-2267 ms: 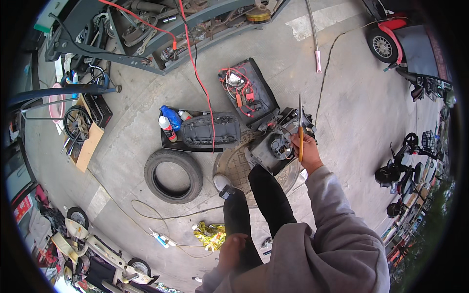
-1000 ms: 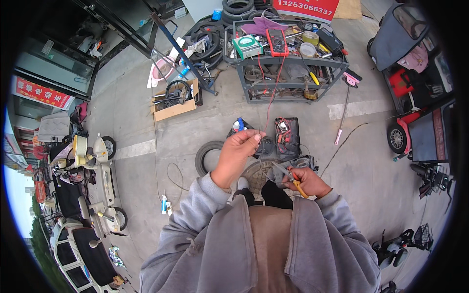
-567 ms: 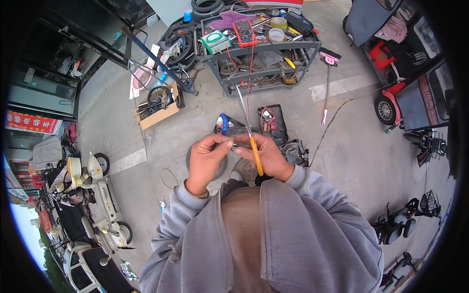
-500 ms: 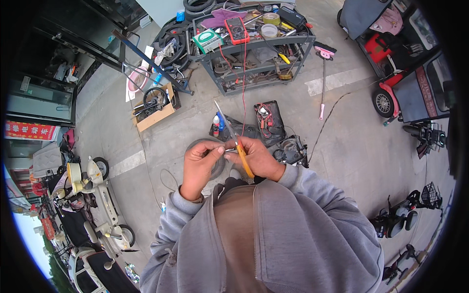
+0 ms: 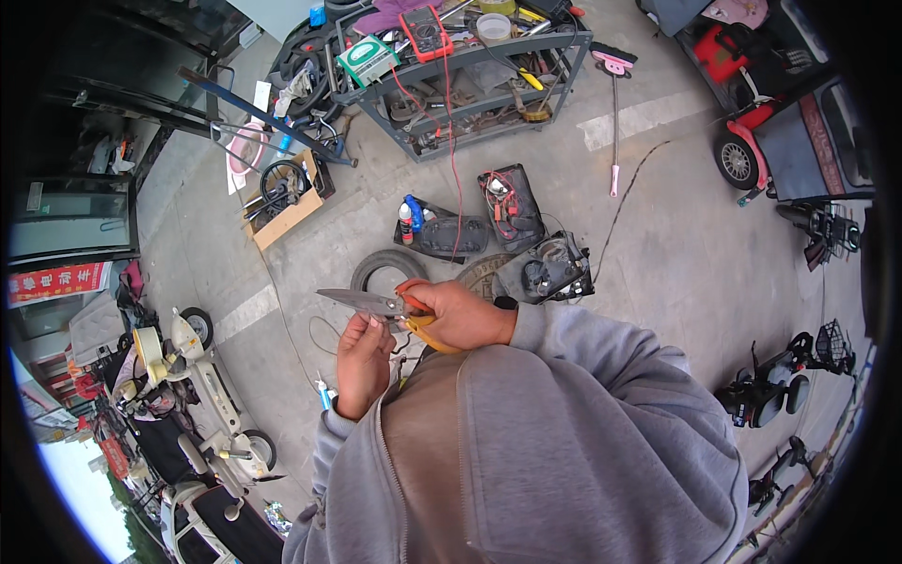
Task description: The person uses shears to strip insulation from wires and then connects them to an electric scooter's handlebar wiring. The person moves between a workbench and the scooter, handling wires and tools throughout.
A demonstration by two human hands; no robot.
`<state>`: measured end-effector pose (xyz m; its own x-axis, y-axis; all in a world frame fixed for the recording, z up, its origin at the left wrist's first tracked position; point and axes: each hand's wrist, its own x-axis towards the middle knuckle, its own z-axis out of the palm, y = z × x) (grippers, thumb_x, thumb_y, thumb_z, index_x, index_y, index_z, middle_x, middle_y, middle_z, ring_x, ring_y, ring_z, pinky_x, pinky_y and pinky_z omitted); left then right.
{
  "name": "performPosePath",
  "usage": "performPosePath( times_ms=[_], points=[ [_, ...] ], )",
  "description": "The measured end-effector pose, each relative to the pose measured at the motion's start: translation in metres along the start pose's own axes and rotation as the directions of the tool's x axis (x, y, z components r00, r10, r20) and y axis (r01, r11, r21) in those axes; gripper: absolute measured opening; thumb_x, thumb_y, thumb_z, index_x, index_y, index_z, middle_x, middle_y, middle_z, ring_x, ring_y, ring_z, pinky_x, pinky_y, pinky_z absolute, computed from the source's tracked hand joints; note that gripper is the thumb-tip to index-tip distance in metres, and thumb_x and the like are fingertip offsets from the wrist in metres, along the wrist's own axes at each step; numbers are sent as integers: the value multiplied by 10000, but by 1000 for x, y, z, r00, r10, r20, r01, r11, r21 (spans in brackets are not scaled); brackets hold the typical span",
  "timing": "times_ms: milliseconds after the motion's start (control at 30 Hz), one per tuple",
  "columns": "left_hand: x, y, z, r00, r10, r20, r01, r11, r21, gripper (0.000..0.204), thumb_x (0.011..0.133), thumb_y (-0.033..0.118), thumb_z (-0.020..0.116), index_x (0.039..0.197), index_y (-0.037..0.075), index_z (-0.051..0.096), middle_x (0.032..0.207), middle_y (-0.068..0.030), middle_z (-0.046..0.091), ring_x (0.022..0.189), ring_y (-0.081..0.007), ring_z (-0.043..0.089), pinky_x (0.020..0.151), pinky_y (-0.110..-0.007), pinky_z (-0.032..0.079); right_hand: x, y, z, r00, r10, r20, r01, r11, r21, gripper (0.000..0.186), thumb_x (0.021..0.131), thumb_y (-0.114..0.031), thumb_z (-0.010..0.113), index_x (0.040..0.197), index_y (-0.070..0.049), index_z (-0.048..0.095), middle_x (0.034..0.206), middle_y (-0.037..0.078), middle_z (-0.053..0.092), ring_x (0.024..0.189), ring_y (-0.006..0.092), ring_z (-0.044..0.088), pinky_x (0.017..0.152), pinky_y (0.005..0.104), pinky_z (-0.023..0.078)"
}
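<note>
My right hand (image 5: 462, 315) is closed on a pair of scissors (image 5: 365, 302) with orange and yellow handles, and their metal blades point to the left. Just under the blades, my left hand (image 5: 364, 362) is closed, with thumb and fingertips pinched together. Whatever lies in that pinch is too small to make out. Thin dark strands show between the hands, beneath the handles. On the floor just beyond the scissors rests a black tyre (image 5: 363, 270).
Ahead stands a grey tool cart (image 5: 517, 52) carrying a red multimeter (image 5: 426, 33), its red lead hanging to the floor. Open black housings (image 5: 456, 237) lie nearer. A cardboard box (image 5: 287, 218) is at left. Scooters (image 5: 211, 390) stand left; a three-wheeler (image 5: 799, 155) stands right.
My right hand has swung the scissors from pointing forward to pointing left, and the blades look more parted. My left hand has moved lower and away from the right one.
</note>
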<state>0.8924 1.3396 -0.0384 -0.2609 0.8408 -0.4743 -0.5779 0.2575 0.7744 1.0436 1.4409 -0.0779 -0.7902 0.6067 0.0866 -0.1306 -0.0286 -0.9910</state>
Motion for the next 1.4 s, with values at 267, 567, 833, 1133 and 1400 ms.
performPosePath(
  times_ms=[267, 567, 833, 1133, 1400],
  points=[
    [-4, -18, 11, 965, 193, -175, -192, 981, 25, 38, 925, 47, 516, 939, 60, 549, 781, 15, 548, 601, -51, 358, 567, -214, 307, 1, -14, -10, 998, 51, 22, -47, 987, -151, 178, 822, -153, 631, 892, -8, 555, 848, 178, 607, 766, 353, 598, 652, 394, 465],
    [-3, -21, 17, 958, 203, -203, -194, 979, 62, 30, 932, 92, 553, 935, 65, 565, 796, 20, 548, 633, -56, 374, 588, -223, 306, -5, -6, -21, 998, 65, 27, -57, 973, -222, 215, 823, -199, 634, 906, -10, 571, 841, 169, 623, 788, 354, 614, 654, 400, 474],
    [-1, -11, 17, 952, 180, -246, -172, 984, 54, 96, 946, 132, 534, 948, 49, 581, 761, 30, 477, 634, -69, 339, 587, -222, 297, -23, 3, -51, 990, 118, -76, -133, 964, -229, 193, 755, -77, 660, 914, -11, 571, 897, 161, 600, 823, 310, 605, 718, 347, 481],
    [-12, -13, 18, 948, 221, -228, -215, 975, 49, 194, 953, 100, 486, 1116, 32, 568, 773, -5, 499, 645, -79, 364, 596, -220, 319, -29, 28, -107, 863, 136, -486, -459, 613, -643, 334, 757, -144, 682, 1065, -38, 607, 953, 172, 653, 871, 336, 635, 725, 417, 498],
    [-13, -25, 32, 985, 167, -47, -154, 965, 211, 250, 939, 48, 513, 1180, 20, 449, 823, -75, 635, 670, -88, 505, 648, -211, 398, -7, -16, -37, 985, 153, 77, -145, 984, -105, 331, 748, -185, 735, 976, 13, 601, 835, 186, 618, 767, 338, 632, 662, 381, 484]
  ],
)
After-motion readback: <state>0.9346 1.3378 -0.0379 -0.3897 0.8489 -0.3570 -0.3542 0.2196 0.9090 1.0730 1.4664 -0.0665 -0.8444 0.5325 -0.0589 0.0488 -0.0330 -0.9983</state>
